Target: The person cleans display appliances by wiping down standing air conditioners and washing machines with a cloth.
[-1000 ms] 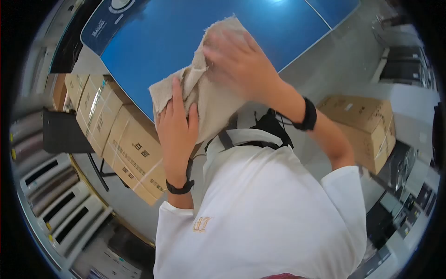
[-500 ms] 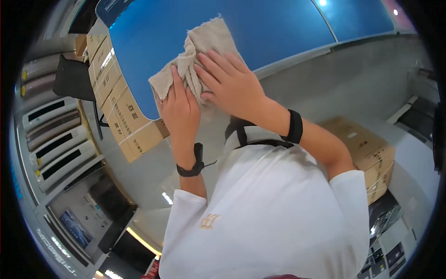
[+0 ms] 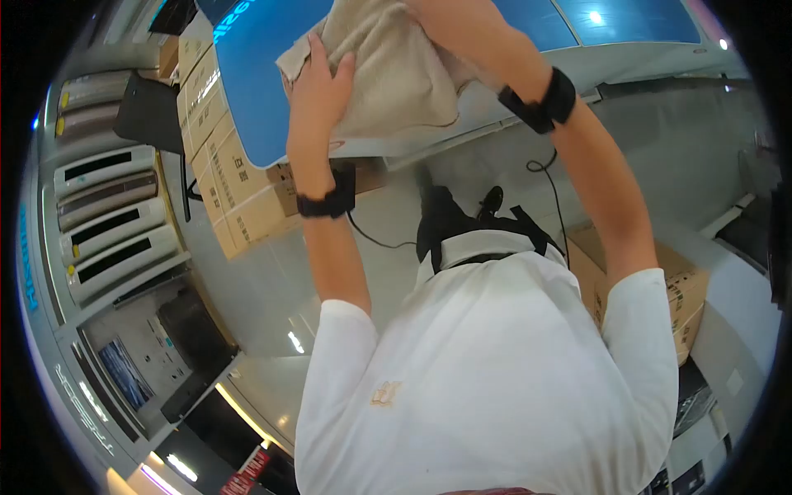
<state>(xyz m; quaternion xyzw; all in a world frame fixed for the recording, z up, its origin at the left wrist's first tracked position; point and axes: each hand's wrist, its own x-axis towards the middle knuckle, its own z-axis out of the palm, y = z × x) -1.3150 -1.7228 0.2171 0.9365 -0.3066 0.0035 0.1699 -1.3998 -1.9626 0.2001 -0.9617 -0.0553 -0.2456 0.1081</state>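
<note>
A beige cloth point(image 3: 394, 78) lies spread over the near edge of a blue tabletop point(image 3: 256, 99), and its lower part hangs past that edge. My left hand point(image 3: 318, 95) rests on the cloth's left side, fingers stretched out and thumb apart. At the top of the view my right hand point(image 3: 454, 25) reaches over the cloth's upper right part; its fingers are cut off by the frame edge, so their pose is hidden. Black bands point(image 3: 328, 196) circle both wrists.
Taped cardboard boxes point(image 3: 239, 198) stand left of the table, beside a dark chair point(image 3: 148, 111). Another carton point(image 3: 681, 301) is at my right. A black cable point(image 3: 554, 194) trails on the floor. Display units point(image 3: 107, 214) line the left wall.
Both hands have moved up and forward in view, the right one farthest. The cloth, bunched before, is now spread wider and hangs over the near edge.
</note>
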